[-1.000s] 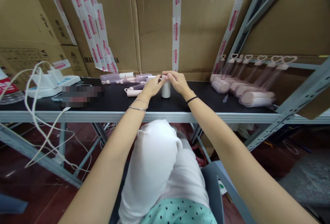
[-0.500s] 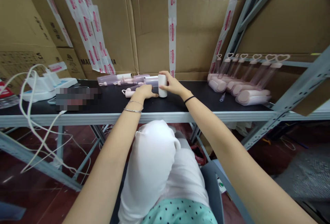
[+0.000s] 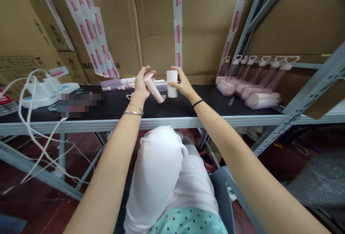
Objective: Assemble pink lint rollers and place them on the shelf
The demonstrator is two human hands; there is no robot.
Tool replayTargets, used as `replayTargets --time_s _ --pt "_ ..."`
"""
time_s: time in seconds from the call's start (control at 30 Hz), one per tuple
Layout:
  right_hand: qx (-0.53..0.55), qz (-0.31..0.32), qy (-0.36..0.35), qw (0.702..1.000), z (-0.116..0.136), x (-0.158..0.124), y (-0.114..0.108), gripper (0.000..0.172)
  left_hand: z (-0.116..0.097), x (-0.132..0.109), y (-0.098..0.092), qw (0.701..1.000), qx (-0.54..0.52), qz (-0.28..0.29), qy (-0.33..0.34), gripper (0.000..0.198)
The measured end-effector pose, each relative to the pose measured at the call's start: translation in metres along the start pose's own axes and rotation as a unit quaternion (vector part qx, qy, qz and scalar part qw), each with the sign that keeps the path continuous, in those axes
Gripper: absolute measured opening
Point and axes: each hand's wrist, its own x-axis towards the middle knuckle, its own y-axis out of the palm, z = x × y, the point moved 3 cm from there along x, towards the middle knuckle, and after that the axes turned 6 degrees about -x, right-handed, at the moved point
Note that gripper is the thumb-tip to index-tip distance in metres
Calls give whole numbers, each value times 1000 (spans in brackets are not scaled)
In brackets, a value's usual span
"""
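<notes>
My left hand [image 3: 142, 83] holds a pale pink cylinder [image 3: 155, 89] with a flared end, tilted over the black shelf top. Its fingers are partly spread around the upper end. Just to the right, my right hand [image 3: 183, 83] grips a white cylinder [image 3: 172, 84] upright between thumb and fingers. The two cylinders are apart. Behind my hands lie clear purple-tinted tubes [image 3: 113, 84] with white and pink parts, partly hidden by the left hand.
Several pink pieces with heart-shaped tops [image 3: 262, 96] stand at the right, with a small purple piece [image 3: 231, 101] beside them. On the left are a white power strip [image 3: 37, 100], cables and a blurred-out device [image 3: 78, 104]. Cardboard [image 3: 156, 29] rises behind; a metal post [image 3: 309, 87] slants at right.
My left hand has lifted off the shelf and now holds the pink cylinder. My right hand has raised the white cylinder slightly, turning it a little.
</notes>
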Motion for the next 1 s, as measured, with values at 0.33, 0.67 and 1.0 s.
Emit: replayTargets --time_s 0.33,0.67,1.0 --pt "159 198 133 958 16 -17 42 67 31 6 -7 990 93 -86 -67 54" --pt "90 122 103 983 8 -13 40 66 29 4 5 965 213 78 129 31" --pt "-3 22 -9 1000 -5 -2 34 91 27 -4 10 892 322 213 234 71"
